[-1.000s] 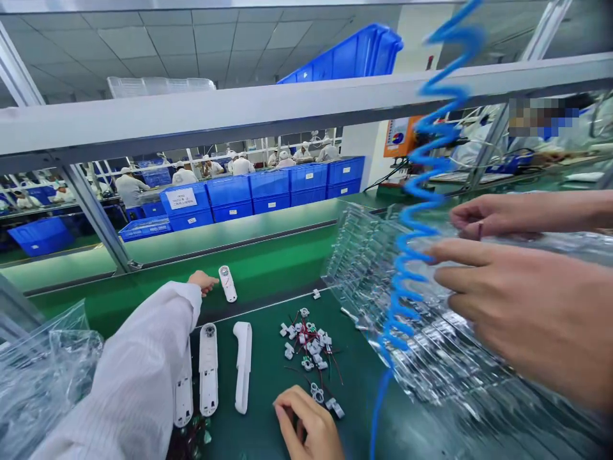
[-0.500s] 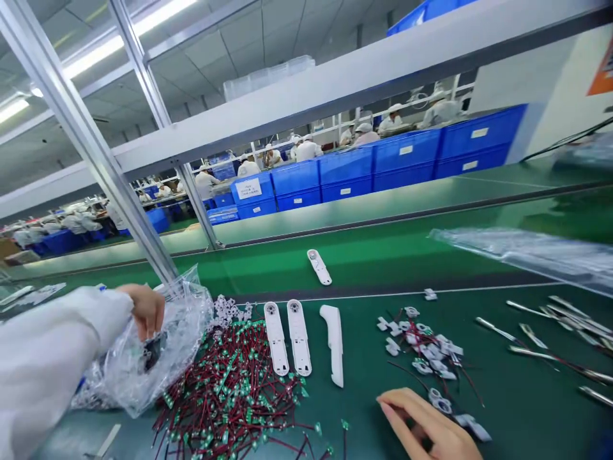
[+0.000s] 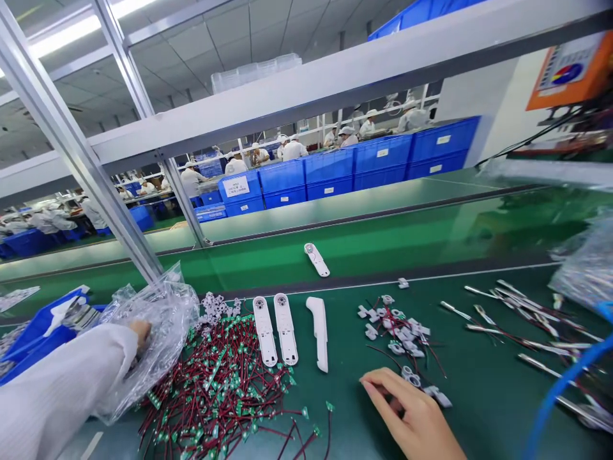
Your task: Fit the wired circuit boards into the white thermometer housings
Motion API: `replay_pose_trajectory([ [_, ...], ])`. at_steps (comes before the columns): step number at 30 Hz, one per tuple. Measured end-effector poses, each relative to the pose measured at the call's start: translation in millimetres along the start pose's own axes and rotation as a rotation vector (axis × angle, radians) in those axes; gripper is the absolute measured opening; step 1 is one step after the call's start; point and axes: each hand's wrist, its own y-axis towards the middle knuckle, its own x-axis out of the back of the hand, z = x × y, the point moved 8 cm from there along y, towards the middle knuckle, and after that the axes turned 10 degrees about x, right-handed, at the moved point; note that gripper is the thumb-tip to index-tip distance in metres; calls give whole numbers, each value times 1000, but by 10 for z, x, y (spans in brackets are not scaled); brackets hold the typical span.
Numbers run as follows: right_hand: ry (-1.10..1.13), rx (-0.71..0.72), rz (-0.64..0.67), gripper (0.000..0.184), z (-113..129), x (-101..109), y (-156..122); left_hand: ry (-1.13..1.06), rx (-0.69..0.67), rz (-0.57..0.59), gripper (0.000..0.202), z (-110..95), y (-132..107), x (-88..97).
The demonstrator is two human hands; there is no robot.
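Shifting our left hand (image 3: 141, 332) from the far shell (image 3: 317, 260) to the bag (image 3: 179, 306), we seem busy there, its grip impossible to tell, our right hand's (image 3: 405, 409) fingers narrow.

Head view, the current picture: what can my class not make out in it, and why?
All in the head view:
Left hand: fingers hidden by the sleeve and clear bag, so its grip is unknown.
Right hand: lower part cut off by the bottom edge.
White label on a blue bin: print too small to read.
Blue hose: blurred, cut off by the picture's edges.
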Motion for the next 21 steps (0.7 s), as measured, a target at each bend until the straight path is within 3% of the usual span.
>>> replay_pose_trajectory([
  [3, 6, -16, 23, 32, -10, -23, -5, -3, 72, 91, 26, -2, 71, 95],
  [6, 11, -26, 37, 32, -23, -35, -3, -89, 71, 186, 21, -85, -26, 239],
  [9, 26, -26, 43, 31, -21, -46, 6, -271, -49, 278, 18, -287, -406, 357],
  [12, 36, -19, 41, 27, 4, -49, 20, -452, -174, 351, 35, -488, -981, 338],
  [16, -41, -25, -23, 23, -28, 93, 3, -543, -211, 534, 38, -505, -1705, -59],
  [21, -282, -157, -138, 20, -402, 559, -246, -777, -115, 738, 28, -252, -2180, -823],
])
